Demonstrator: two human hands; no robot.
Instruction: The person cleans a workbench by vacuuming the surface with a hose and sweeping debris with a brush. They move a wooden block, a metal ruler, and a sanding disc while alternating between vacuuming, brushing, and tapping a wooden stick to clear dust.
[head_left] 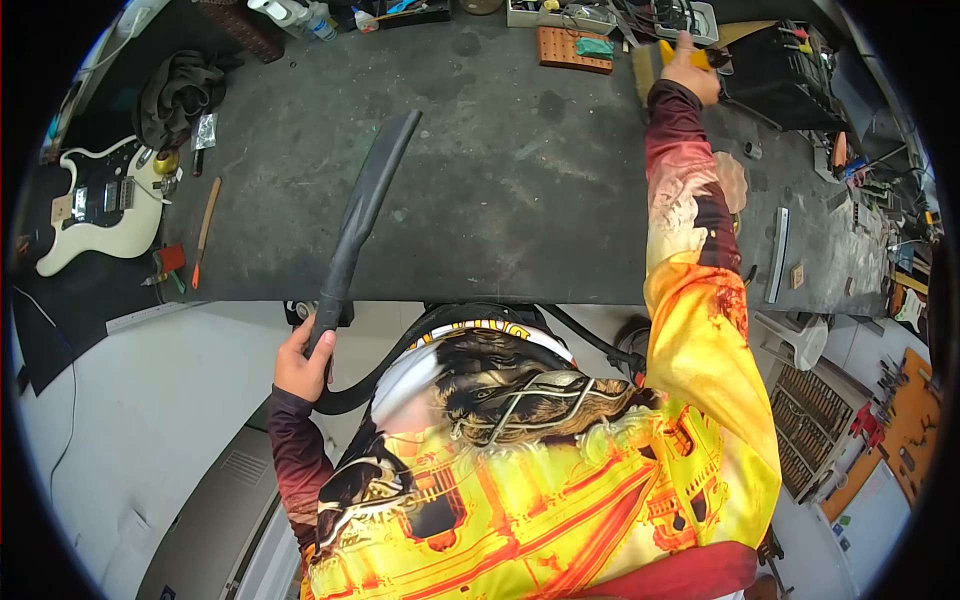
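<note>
My left hand (304,362) is closed around the lower end of a black vacuum nozzle (372,185), in front of the bench edge. The flat tip of the nozzle points up over the dark workbench (500,200). At the far right of the bench, my right hand (692,76) is closed on a brush with a yellow handle (710,60). Pale bristles show to the left of the fingers. A wooden block with holes (575,50), bearing a green piece, lies left of the brush.
A white guitar body (100,207) lies at the left, near a wooden-handled tool (207,232). Black cloth (180,95) is behind them. A black tool holder (785,75) stands right of my right hand. A metal ruler-like strip (778,255) lies nearer.
</note>
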